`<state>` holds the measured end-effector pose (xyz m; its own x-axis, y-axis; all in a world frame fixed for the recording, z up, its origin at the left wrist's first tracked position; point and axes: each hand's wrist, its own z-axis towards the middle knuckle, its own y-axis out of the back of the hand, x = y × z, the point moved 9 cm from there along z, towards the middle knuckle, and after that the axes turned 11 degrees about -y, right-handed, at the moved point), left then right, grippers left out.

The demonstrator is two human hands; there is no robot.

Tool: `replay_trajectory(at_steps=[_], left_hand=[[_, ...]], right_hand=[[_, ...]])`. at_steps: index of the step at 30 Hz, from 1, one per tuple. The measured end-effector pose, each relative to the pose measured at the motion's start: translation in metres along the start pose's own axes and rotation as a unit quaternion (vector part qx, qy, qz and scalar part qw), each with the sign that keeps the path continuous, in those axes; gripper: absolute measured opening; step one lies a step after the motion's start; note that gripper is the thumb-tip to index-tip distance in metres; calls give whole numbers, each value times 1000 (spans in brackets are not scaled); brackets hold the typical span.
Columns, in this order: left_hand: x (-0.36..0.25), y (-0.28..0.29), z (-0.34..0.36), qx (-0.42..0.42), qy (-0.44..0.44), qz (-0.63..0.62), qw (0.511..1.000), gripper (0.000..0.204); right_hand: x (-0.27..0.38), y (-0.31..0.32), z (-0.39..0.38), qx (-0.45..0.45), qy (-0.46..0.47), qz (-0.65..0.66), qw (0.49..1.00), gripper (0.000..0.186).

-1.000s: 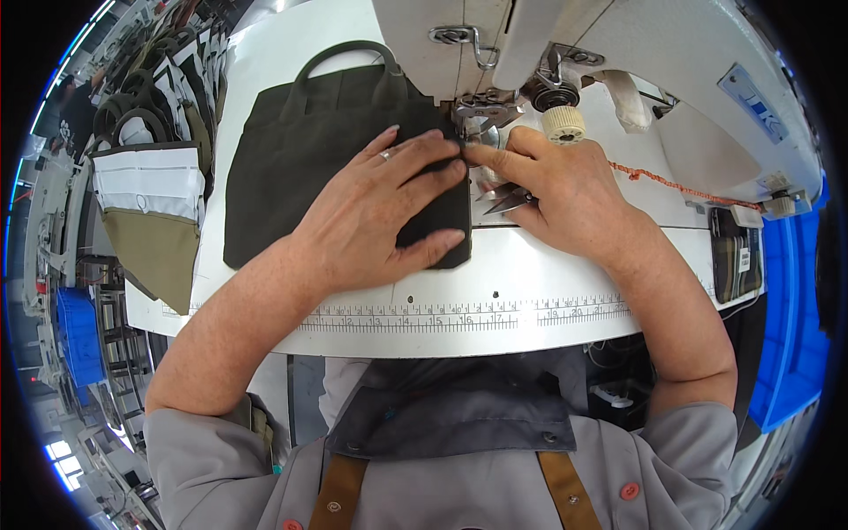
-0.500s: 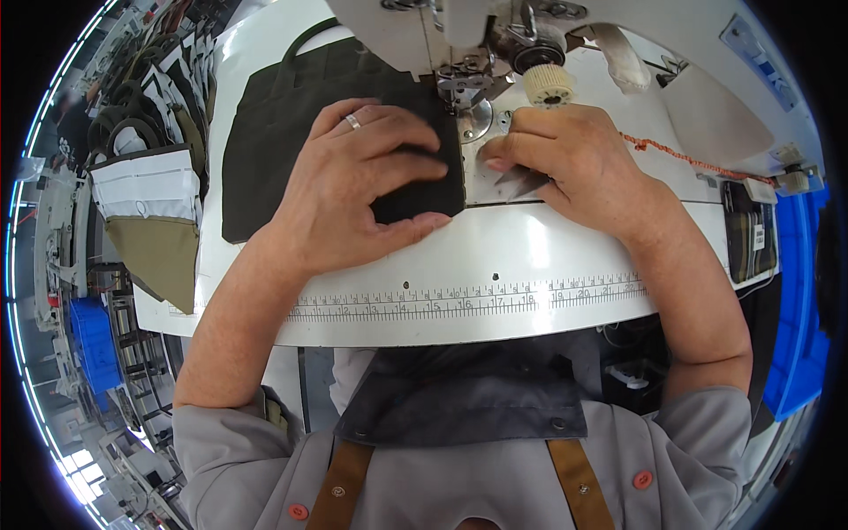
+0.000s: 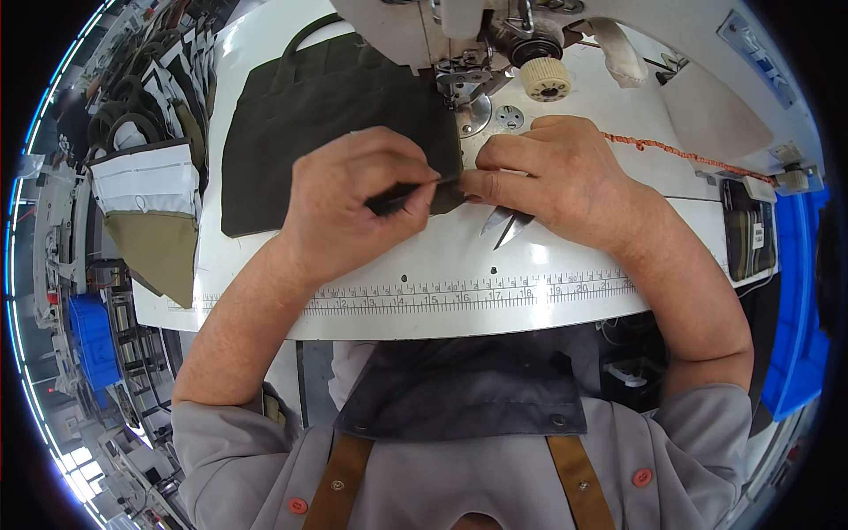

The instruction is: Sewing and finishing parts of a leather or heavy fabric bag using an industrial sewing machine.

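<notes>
A dark olive fabric bag with a handle lies flat on the white sewing table, beside the machine's presser foot and needle plate. My left hand is closed over the bag's lower right part, fingers curled and pinching its edge; what exactly lies inside the pinch is partly hidden. My right hand holds small metal snips, blades pointing toward me, while its thumb and forefinger reach to the bag's right edge beside my left fingertips.
Stacked olive and white fabric pieces lie at the left. The machine body fills the upper right, with an orange cord. A plaid fabric item is at the right, beside a blue bin. A ruler strip runs along the front edge.
My left fingers have curled from spread to pinched and moved lower on the bag. My right fingers have come down beside them. The bag appears higher in view than a second ago.
</notes>
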<state>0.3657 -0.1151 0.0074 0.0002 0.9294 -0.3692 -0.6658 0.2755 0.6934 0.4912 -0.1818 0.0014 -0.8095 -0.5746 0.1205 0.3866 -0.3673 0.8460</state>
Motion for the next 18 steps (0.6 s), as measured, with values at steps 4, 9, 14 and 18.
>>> replay_trajectory(at_steps=[4,9,14,18], left_hand=[[-6,-15,-2,66,-36,-4,997,14],[-5,-10,-6,60,-33,12,998,18],[-4,-7,-7,32,-27,-27,999,26],[-20,-3,-5,21,-112,88,990,34]], right_hand=[[12,-3,-1,-24,68,-22,997,18],[23,-7,-1,-21,95,-86,992,22],[26,-3,4,-20,87,-51,995,24],[22,-4,5,-27,67,-31,997,25]])
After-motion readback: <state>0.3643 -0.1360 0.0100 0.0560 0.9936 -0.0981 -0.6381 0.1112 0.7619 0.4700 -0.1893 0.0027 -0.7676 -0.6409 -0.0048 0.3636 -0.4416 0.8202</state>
